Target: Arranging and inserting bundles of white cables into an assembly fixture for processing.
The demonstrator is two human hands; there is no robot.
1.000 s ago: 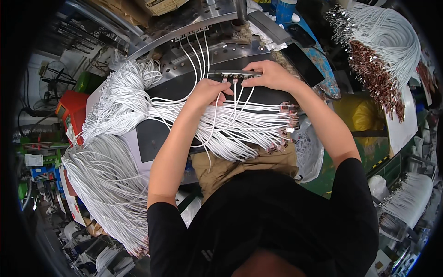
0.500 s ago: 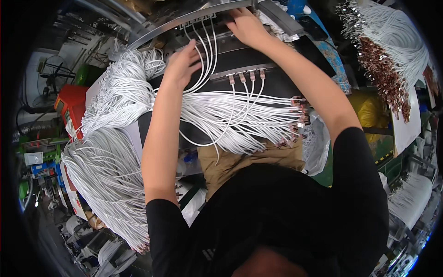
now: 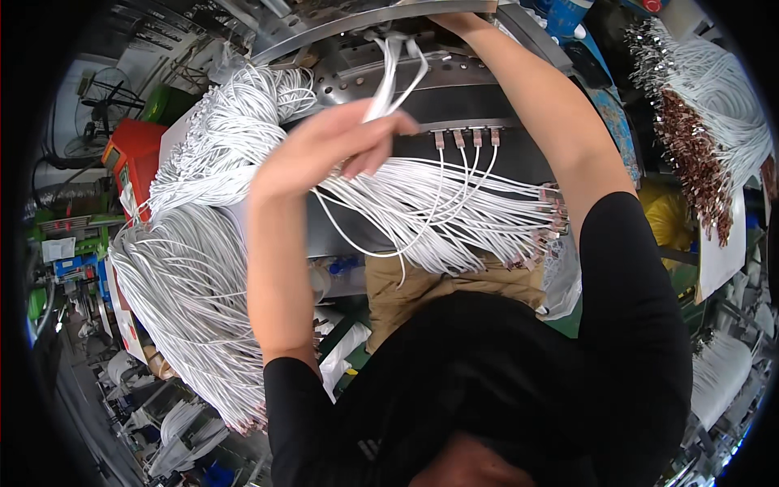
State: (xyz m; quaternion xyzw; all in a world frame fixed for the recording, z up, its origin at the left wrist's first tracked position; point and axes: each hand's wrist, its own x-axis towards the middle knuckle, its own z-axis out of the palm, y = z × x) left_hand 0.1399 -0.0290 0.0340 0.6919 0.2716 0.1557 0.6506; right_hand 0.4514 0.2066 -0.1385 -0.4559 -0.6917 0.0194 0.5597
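Metal rim [image 3: 349,25] partly hiding right hand [image 3: 458,22], red box [image 3: 139,154], fan [image 3: 104,107]

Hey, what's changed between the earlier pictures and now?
The right hand has let go of the bar and moved up, now partly hidden by the metal edge. The left hand has left the plugs, moved leftward, and seems to grip the upper cables, now bunched instead of apart. The plugs stay lined up on the bar; the left-side cable pile looks unchanged.
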